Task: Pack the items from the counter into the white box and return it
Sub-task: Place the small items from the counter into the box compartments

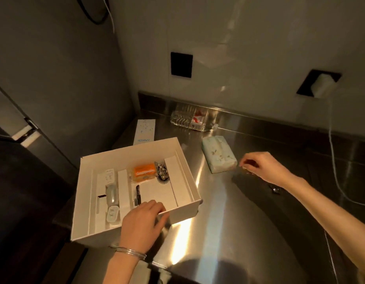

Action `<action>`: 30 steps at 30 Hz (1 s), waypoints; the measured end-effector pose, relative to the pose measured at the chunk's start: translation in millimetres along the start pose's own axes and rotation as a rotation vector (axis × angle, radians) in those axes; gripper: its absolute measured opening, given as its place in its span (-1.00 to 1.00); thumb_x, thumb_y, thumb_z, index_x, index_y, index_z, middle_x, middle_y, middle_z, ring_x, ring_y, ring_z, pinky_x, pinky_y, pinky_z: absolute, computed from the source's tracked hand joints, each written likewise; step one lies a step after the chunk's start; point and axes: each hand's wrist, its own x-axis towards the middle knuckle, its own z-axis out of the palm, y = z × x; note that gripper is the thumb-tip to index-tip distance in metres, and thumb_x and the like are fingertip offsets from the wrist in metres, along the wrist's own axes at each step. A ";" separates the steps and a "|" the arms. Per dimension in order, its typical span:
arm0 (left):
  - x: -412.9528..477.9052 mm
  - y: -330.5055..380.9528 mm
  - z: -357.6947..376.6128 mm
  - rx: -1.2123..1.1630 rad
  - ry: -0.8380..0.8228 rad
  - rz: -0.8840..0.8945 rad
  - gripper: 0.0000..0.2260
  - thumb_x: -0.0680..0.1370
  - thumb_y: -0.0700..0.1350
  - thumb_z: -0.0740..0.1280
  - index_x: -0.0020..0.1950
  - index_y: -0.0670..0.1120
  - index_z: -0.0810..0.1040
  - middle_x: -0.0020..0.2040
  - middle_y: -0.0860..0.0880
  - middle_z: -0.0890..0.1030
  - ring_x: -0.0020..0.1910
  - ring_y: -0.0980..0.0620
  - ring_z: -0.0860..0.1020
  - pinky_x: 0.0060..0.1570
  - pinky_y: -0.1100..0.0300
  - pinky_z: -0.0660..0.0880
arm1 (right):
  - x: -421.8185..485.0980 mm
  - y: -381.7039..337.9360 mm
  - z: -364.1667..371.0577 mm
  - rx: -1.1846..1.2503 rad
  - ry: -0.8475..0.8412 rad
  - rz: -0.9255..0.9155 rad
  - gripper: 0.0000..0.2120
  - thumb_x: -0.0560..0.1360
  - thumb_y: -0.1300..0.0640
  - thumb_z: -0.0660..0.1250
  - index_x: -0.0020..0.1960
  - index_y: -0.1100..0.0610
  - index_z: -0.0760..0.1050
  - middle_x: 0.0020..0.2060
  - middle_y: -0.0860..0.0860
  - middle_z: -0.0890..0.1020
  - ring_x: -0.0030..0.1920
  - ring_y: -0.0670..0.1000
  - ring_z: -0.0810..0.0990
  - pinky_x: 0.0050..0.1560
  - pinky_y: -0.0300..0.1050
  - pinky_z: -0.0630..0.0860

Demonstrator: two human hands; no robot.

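The left hand (143, 219) is curled over the near wall of the white box (183, 158), fingers hooked on the rim and gripping it, most likely to keep the light cardboard from sliding on the slick steel counter (228, 222) while things go in. The box sits at the left of the counter, its near left corner seemingly hanging past the edge, which would be another reason to hold it. Inside lie an orange packet (143, 171), a beaded piece (162, 173) just right of it, a white plug (112, 216) near the front and a grey oblong thing (112, 194) behind the plug.

The right hand (263, 166) reaches out to the right of the box, fingers pinched together over a small object on the counter that is too dim to name; whether it actually has hold of it I cannot tell. Just left of those fingertips lies a pale blue tissue pack (218, 153), not yet packed. Farther back a long white carton (144, 131) rests behind the box, and a clear plastic tray (189, 117) sits against the far wall, so a few items look left to gather
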 end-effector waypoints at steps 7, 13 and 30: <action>0.5 5.1 0.4 0.055 0.014 -0.058 -0.71 0.42 0.24 0.12 -0.31 0.14 0.52 -0.41 0.19 0.50 -0.44 0.21 0.45 -0.58 0.42 0.26 | -15.4 115.2 16.6 -0.538 -0.395 -0.022 -0.55 0.50 0.40 0.17 0.31 0.04 0.42 0.36 0.00 0.37 0.34 0.03 0.38 0.30 -0.15 0.37; -0.7 6.3 1.7 0.079 0.045 -0.094 -0.69 0.41 0.29 0.11 -0.29 0.15 0.53 -0.40 0.19 0.52 -0.44 0.20 0.46 -0.59 0.37 0.33 | -12.8 131.5 37.6 -0.681 -0.412 0.007 -0.64 0.51 0.29 0.23 0.28 0.07 0.37 0.28 0.05 0.40 0.22 0.13 0.44 0.19 -0.01 0.47; 0.8 5.1 -5.7 0.077 -0.064 -0.127 -0.88 0.40 0.11 0.44 -0.22 0.12 0.55 -0.31 0.16 0.57 -0.34 0.18 0.50 -0.49 0.42 0.29 | -15.1 110.8 19.2 -0.481 -0.339 0.037 -0.64 0.46 0.09 0.37 0.23 0.10 0.46 0.23 0.01 0.47 0.25 0.03 0.46 0.19 -0.09 0.46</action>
